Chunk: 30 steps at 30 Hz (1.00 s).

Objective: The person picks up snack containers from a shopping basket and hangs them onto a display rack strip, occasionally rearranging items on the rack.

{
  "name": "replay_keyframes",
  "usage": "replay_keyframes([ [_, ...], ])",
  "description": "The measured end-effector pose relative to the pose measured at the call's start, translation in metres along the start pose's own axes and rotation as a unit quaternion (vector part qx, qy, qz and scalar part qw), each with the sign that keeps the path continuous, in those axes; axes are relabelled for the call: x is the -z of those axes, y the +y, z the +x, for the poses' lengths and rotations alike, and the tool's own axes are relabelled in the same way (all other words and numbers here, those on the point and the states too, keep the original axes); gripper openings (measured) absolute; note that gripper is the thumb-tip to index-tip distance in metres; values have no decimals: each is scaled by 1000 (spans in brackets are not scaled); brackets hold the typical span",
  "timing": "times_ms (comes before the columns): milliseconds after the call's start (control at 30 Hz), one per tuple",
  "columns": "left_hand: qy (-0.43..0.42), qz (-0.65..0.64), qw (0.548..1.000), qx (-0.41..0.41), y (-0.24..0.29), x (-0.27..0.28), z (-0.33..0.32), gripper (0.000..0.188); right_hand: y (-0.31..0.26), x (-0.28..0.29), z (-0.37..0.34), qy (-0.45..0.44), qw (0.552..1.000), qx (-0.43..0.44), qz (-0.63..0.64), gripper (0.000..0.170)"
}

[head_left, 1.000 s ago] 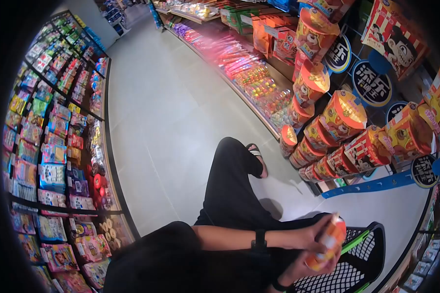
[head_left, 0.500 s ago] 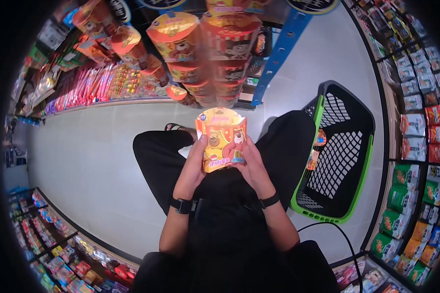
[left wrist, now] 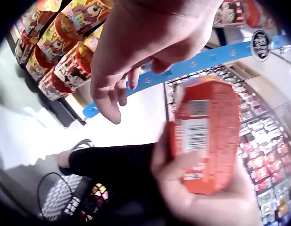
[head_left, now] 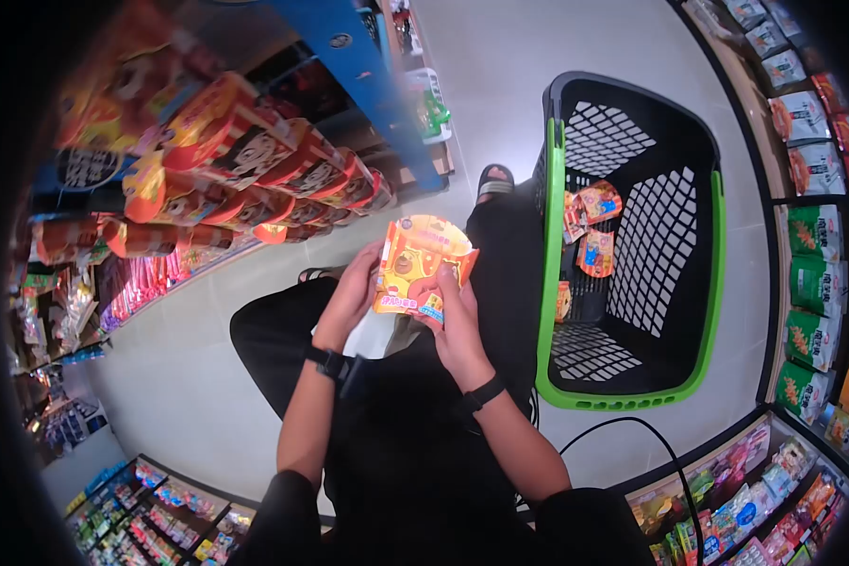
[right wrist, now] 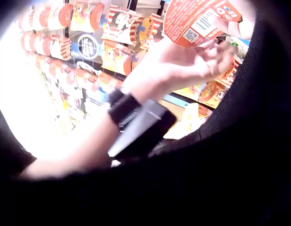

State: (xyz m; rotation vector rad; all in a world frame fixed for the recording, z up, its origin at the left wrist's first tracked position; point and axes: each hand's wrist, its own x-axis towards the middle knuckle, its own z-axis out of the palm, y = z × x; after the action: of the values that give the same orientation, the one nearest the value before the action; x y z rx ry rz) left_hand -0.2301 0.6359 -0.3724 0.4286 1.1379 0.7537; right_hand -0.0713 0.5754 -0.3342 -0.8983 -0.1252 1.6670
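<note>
Cup-shaped packs [head_left: 241, 141] crowd the upper left of your head view. Near the middle, your left hand [head_left: 351, 294], fingers loose, is beside the orange pack [head_left: 413, 262] that your right hand [head_left: 460, 325] grips. At right, the basket [head_left: 575, 398] holds several small packs [head_left: 595, 253].

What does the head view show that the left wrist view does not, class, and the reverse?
Only the head view: the cartoon front of the packet and the basket's green rim.
Only the left wrist view: the barcode on the packet's red back.
Both: the right hand holding the packet, the left hand, and the blue strip.
</note>
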Motion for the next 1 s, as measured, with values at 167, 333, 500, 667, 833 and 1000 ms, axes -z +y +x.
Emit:
replay_keyframes([
  [167, -85, 52, 993, 68, 2, 21, 73, 35, 1, 3, 8, 7, 998, -42, 37, 36],
  [333, 42, 191, 972, 133, -17, 16, 183, 78, -5, 8, 18, 42, 993, -96, 62, 43],
  [500, 93, 240, 961, 100, -49, 31, 257, 81, -9, 8, 28, 76, 989, -108, 61, 47],
  [667, 56, 344, 937, 34, -61, 51, 279, 36, -13, -1, 34, 118, 985, -70, 100, 37],
  [833, 43, 150, 987, 45, -59, 50, 240, 27, -8, 2, 29, 65, 994, -86, 10, 36],
  [1000, -73, 29, 997, 16, -51, 57, 160, 27, -6, -10, 20, 37, 997, -46, -51, 32],
])
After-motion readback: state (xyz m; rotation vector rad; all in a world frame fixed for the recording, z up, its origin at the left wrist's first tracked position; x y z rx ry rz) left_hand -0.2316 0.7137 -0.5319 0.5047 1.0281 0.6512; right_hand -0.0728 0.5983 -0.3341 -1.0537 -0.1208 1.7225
